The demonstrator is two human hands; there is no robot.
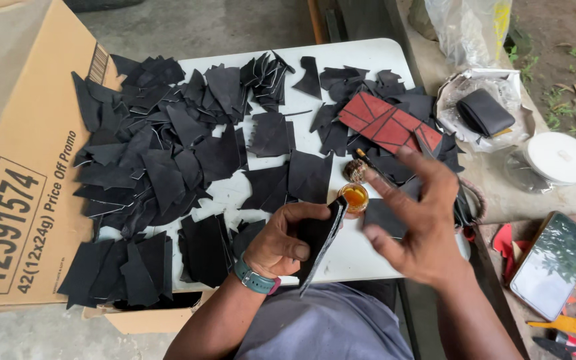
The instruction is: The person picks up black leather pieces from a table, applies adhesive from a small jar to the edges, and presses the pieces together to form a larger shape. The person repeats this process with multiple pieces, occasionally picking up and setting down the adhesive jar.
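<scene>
Left hand (281, 243) pinching black leather piece (319, 240) on edge, thumb against fingers, just above near desk (361, 257) rim. Right hand (421, 220) beside it, fingers spread, holding nothing; fingertip possibly glue-smeared, blur hides it. Open jar of amber glue (355, 196) just behind piece, brush (368, 167) resting by it. Best: keep piece steady, spread thinly along edge, avoid loose black scraps (161, 167).

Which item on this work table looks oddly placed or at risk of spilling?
The small open jar of amber glue stands uncapped among loose black cut pieces, beside the left hand holding a black piece. The lid lies apart behind it. Nothing has spilled.
</scene>
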